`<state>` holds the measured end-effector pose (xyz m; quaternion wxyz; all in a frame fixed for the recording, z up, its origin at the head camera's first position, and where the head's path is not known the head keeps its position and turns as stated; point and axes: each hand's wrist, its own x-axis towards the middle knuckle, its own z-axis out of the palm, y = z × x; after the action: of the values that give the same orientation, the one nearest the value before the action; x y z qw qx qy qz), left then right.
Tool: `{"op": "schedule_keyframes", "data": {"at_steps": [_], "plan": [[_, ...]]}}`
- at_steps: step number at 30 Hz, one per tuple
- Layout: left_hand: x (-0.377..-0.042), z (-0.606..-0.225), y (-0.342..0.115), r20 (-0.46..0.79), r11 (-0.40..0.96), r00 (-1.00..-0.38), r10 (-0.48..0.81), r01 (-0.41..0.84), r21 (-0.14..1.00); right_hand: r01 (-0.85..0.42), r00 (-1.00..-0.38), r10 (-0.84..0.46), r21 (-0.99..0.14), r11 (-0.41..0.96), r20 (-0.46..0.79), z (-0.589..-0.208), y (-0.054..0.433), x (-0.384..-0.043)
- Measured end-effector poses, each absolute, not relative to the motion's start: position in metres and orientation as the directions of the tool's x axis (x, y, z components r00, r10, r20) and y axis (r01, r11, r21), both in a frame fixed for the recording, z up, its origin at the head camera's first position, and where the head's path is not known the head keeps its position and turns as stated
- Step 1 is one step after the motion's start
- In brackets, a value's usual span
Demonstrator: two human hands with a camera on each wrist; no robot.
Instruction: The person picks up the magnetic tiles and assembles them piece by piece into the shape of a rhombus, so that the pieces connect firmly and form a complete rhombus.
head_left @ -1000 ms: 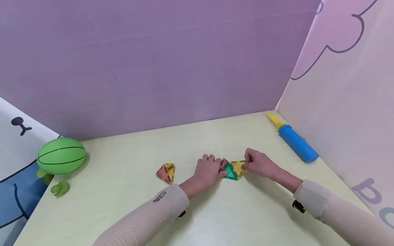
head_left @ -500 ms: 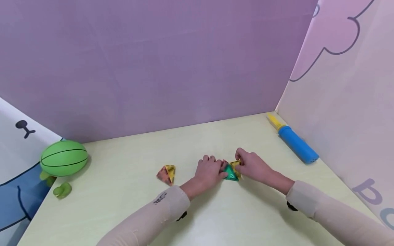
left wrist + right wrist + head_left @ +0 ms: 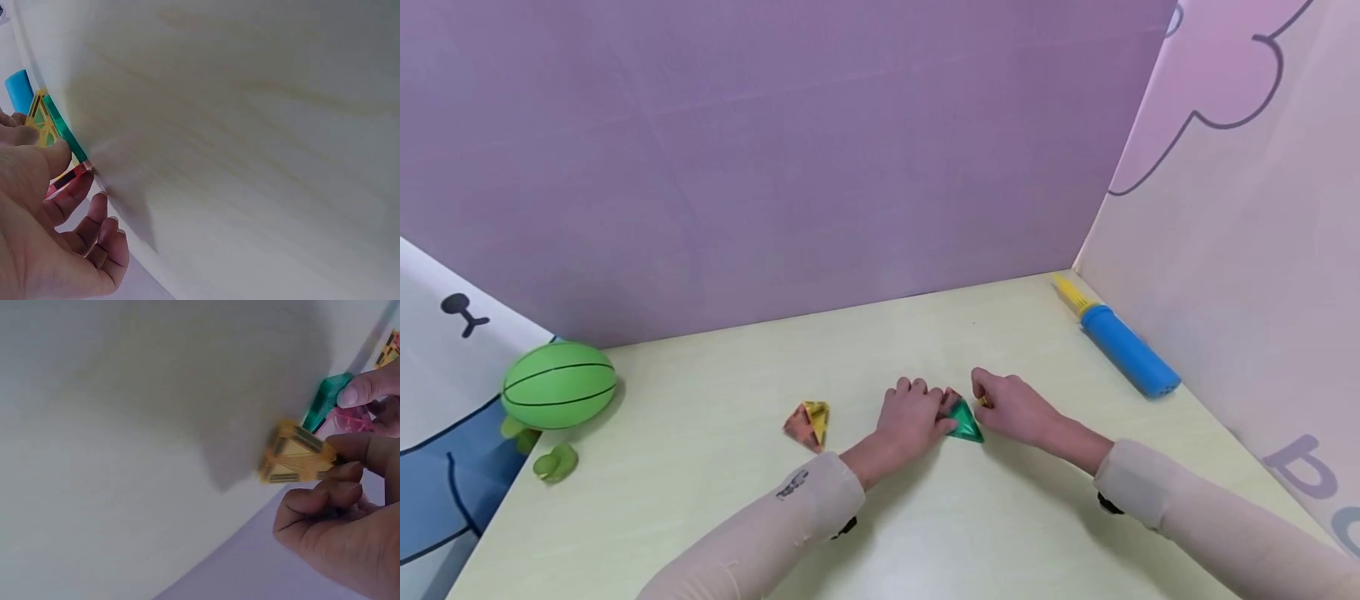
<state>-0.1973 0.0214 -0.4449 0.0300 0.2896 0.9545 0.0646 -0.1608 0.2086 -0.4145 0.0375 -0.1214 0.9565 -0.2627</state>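
Observation:
My left hand (image 3: pixel 910 423) rests low over the table and pinches a green triangular magnetic tile (image 3: pixel 967 425) joined to a red one (image 3: pixel 952 395). Its thumb lies against the green tile, and its fingertips reach the red piece in the left wrist view. Close by on the right, my right hand (image 3: pixel 1017 406) pinches a yellow triangular magnetic tile (image 3: pixel 297 458) by one corner between thumb and index finger. In the head view that hand hides most of the yellow tile. It is tilted beside the green one; whether their edges touch I cannot tell.
Left of my hands lies another red and yellow tile piece (image 3: pixel 807 426). A green ball (image 3: pixel 560 386) and a small curled green object (image 3: pixel 555 463) are at the table's left edge. Against the right wall lies a blue pump (image 3: pixel 1127 350) with a yellow end.
My right hand has moved left towards the left hand, and the yellow tile has turned from lying in plain sight to mostly hidden. My left hand has stayed in place.

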Motion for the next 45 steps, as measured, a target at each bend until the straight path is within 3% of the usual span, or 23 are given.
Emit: {"op": "schedule_keyframes", "data": {"at_steps": [9,21,32,45], "plan": [[-0.197,-0.438,0.021,-0.018,0.827,-0.833,0.553,0.546,0.138,-0.239,-0.959,-0.284,-0.59,0.772,0.017,-0.412,0.211,-0.16],[-0.198,-0.439,0.022,-0.01,0.824,-0.832,0.555,0.548,0.144,-0.228,-0.968,-0.248,-0.517,0.825,0.031,-0.419,0.213,-0.156],[-0.195,-0.44,0.018,0.024,0.78,-0.793,0.609,0.604,0.163,-0.169,-0.982,-0.191,-0.501,0.849,0.007,-0.425,0.213,-0.153],[-0.191,-0.439,0.021,0.061,0.76,-0.769,0.637,0.639,0.12,-0.2,-0.978,-0.208,-0.41,0.89,0.027,-0.423,0.207,-0.152]]}}
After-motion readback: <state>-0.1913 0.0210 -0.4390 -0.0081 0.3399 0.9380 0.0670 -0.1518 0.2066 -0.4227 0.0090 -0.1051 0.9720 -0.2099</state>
